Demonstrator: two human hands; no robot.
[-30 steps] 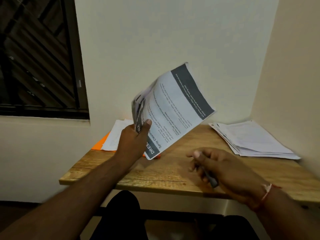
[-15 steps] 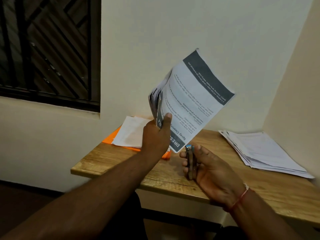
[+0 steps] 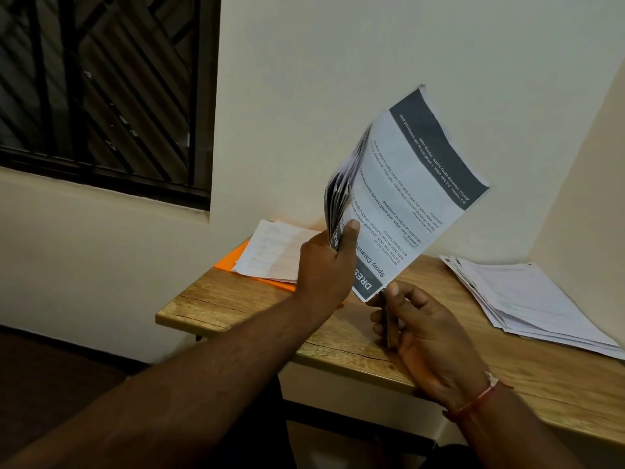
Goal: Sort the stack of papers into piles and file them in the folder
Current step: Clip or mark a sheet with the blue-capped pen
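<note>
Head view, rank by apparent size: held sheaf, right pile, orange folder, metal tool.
1. held sheaf and right pile: alike, sheaf nearer the camera, so unranked.
2. orange folder, mostly covered.
3. metal tool.

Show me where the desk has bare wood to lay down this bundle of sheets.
Bare wood runs down the middle of the desk, between the orange folder under loose sheets at back left and the fanned pile at back right, and along the front right edge. The right hand, gripping a slim metal tool, hangs over that middle. Both back corners are crowded.
</note>
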